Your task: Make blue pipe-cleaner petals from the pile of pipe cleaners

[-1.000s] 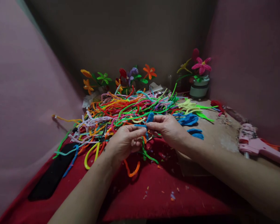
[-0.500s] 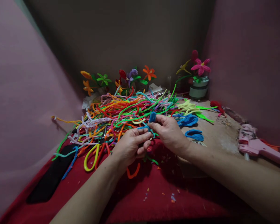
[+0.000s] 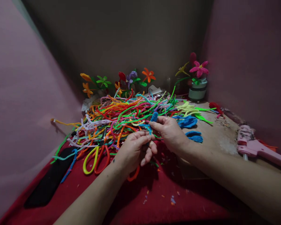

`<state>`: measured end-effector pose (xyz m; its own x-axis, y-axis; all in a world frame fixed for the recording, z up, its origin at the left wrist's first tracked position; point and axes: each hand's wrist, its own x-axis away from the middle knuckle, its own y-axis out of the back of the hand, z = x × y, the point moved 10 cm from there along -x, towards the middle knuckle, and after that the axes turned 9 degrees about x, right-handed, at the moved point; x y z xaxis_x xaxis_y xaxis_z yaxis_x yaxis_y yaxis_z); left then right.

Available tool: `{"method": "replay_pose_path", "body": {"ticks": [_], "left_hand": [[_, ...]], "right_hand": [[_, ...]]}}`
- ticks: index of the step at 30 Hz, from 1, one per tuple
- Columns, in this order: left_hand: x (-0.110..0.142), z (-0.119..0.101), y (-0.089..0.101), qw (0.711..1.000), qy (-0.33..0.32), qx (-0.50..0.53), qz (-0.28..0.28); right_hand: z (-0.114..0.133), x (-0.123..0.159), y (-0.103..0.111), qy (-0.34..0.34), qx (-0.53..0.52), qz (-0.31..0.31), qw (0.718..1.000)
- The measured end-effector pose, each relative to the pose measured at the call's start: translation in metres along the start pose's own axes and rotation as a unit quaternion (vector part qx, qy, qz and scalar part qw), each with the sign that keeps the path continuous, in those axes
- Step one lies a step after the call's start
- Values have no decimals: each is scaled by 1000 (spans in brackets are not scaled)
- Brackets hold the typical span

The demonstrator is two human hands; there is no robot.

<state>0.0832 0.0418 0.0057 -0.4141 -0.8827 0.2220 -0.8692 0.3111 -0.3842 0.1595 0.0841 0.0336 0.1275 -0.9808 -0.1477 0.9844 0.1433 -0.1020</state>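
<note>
Between my two hands is a blue pipe cleaner (image 3: 154, 117), its upper part folded into a petal shape. My right hand (image 3: 170, 131) pinches it below that fold with thumb and forefinger. The thumb and forefinger of my left hand (image 3: 138, 145) close on its lower end, while the other fingers curl loosely beneath. Behind both hands spreads a tangled pile of coloured pipe cleaners (image 3: 128, 107). To the right of my right hand lie several blue pipe-cleaner petals (image 3: 188, 122), bent into loops.
Scissors (image 3: 90, 161) with a yellow and a red handle lie left of my left hand, near a black flat object (image 3: 49, 181). A pink glue gun (image 3: 255, 145) rests at the right. Pipe-cleaner flowers (image 3: 149, 75) and a pale green pot (image 3: 197, 90) stand behind. Scraps dot the red cloth (image 3: 131, 203).
My left hand's lower fingers have opened outward, and its pinch has shifted slightly down the blue pipe cleaner. My right hand keeps its pinch. The view has shifted a little.
</note>
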Motion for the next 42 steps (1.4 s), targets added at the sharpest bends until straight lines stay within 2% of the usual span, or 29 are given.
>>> {"method": "replay_pose_path", "body": {"ticks": [3, 7, 9, 13, 19, 26, 30, 33, 36, 39, 42], "left_hand": [[3, -6, 10, 997, 5, -65, -33], [9, -36, 31, 975, -79, -154, -137], [11, -46, 34, 971, -115, -145, -153], [11, -50, 36, 969, -134, -134, -160], [9, -44, 32, 975, -126, -126, -130], [9, -41, 33, 980, -112, -104, -131], [13, -49, 37, 976, -149, -64, -146], [13, -51, 35, 975, -174, -42, -133], [9, -46, 30, 977, -165, -76, -116], [7, -41, 29, 973, -159, -108, -126], [6, -38, 33, 974, -153, -86, -140]], "right_hand": [[-1, -1, 1, -12, -9, 0, 1000], [-3, -2, 0, -26, -24, 0, 999], [-4, -1, -4, -39, -37, 16, 998], [-2, 2, -9, -48, -34, 28, 998], [1, 3, -9, -29, -11, 26, 999], [1, 2, -9, -7, -14, 28, 999], [3, 2, -8, -6, -14, 21, 1000], [1, 3, -6, -30, -32, 15, 999], [-5, 3, -9, -54, -59, 34, 996], [-12, 4, -16, -69, -89, 68, 991], [-15, 4, -20, -65, -97, 90, 989]]}}
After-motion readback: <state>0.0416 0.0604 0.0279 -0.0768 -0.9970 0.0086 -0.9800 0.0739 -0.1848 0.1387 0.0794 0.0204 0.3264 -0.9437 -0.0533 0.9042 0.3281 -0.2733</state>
